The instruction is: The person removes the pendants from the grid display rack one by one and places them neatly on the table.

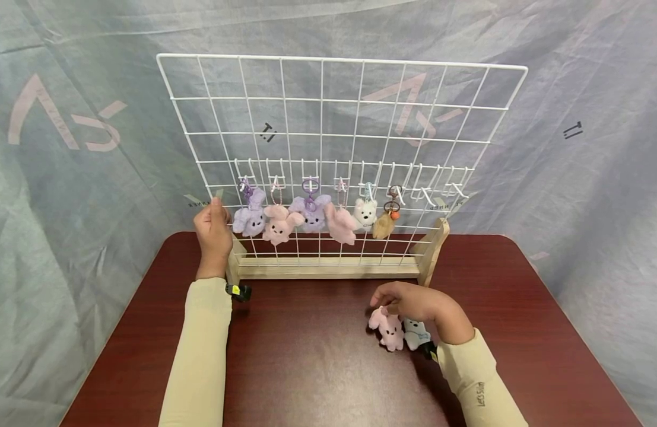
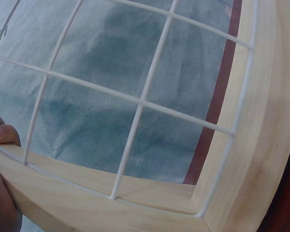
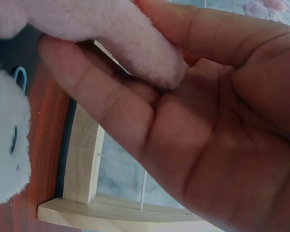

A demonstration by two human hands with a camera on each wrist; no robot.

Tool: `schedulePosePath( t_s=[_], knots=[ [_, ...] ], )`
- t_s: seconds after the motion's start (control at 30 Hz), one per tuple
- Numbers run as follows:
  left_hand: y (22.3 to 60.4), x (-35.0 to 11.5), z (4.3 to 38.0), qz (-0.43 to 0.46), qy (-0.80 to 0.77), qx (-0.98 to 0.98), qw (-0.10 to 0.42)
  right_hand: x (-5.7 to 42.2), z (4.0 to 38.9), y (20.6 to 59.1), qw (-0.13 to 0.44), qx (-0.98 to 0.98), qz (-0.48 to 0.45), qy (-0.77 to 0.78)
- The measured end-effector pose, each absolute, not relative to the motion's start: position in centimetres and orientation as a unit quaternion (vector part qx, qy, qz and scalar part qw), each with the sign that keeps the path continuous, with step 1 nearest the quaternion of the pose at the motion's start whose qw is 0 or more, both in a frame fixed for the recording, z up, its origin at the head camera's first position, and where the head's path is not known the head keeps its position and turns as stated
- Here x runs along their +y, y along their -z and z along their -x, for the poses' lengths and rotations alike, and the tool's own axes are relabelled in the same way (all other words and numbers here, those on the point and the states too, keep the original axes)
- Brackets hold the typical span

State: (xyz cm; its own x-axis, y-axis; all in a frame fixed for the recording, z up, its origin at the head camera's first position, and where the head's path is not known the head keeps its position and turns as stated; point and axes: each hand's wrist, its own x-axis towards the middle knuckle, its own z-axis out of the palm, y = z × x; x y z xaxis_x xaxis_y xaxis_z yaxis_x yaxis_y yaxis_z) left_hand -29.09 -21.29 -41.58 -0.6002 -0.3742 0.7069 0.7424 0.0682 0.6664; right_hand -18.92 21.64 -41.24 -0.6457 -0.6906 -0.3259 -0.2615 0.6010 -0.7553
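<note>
At the left side of a white wire grid rack point(image 1: 321, 135), my left hand point(image 1: 213, 228) grips the frame's edge. Part of that hand point(image 2: 2, 193) shows at the border of the left wrist view, around the rack's wooden side. My right hand point(image 1: 419, 305) is low over the table's right half, pinching a pink plush bunny keychain point(image 1: 390, 334) near its ears. In the right wrist view, one ear of the pink bunny point(image 3: 130, 43) lies between thumb and fingers. Beside it sits a white plush keychain point(image 1: 416, 335), partly hidden under the right hand.
Along a row of hooks hang a purple bunny point(image 1: 250, 219), a pink bunny point(image 1: 280, 225), another purple plush point(image 1: 313, 220), another pink plush point(image 1: 341, 225), a white plush point(image 1: 365, 213) and a brown plush point(image 1: 383, 226). Bare hooks point(image 1: 427, 196) follow at right. A wooden base point(image 1: 328, 273) supports the rack.
</note>
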Motion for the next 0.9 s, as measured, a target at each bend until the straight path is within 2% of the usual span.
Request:
schedulePosePath(
  t_s=[0.63,0.9],
  knots=[
    [41.39,-21.16,28.93,0.147,0.668,-0.597,0.419,21.67,19.17,41.56,0.32,0.846,0.252,0.345],
    [41.42,-21.19,28.92,0.143,0.666,-0.6,0.418,21.73,19.12,41.74,0.299,0.859,0.254,0.329]
  ],
)
